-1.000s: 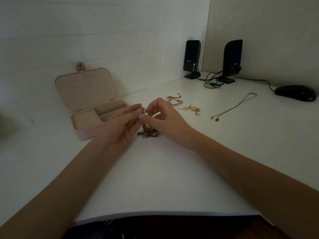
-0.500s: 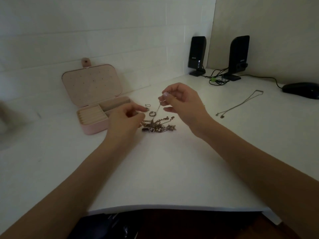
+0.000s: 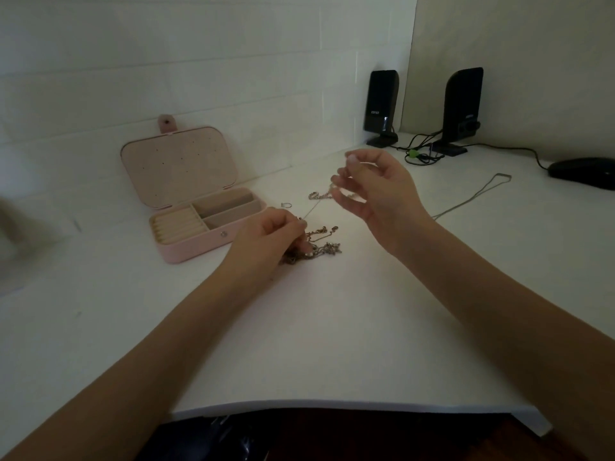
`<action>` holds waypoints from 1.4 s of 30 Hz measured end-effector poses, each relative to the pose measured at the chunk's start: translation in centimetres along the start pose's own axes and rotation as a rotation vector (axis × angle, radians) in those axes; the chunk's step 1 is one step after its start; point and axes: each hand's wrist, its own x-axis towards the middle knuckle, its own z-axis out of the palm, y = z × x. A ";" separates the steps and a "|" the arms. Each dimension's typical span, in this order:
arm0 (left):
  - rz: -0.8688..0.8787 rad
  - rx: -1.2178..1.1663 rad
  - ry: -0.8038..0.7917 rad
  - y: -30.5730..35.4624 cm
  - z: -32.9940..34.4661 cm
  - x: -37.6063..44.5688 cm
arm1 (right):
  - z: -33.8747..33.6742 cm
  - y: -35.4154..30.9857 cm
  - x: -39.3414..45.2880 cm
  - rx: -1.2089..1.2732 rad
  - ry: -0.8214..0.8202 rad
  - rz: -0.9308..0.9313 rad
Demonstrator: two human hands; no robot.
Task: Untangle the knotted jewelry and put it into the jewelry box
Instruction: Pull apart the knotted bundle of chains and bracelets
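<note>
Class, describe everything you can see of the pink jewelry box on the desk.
The pink jewelry box stands open on the white desk, left of the hands. Its dotted lid leans back, a snap tab on top. Inside: cream ring rolls on the left, two beige compartments on the right, seemingly empty. A metal snap marks the front wall. Nothing touches it.

jewelry box — left of tangle

2 hands, 1 jewelry box, 2 speakers, 1 mouse.
</note>
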 end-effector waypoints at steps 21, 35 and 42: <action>0.312 0.682 0.204 0.2 -1.6 -0.3 | -2.9 -2.0 2.2 0.063 0.345 -0.007; -0.031 0.122 0.077 0.5 -2.2 0.9 | -5.5 -2.8 3.8 0.229 0.476 -0.016; 0.168 0.549 0.055 0.3 -2.4 0.1 | -6.9 -3.4 4.4 0.279 0.572 -0.076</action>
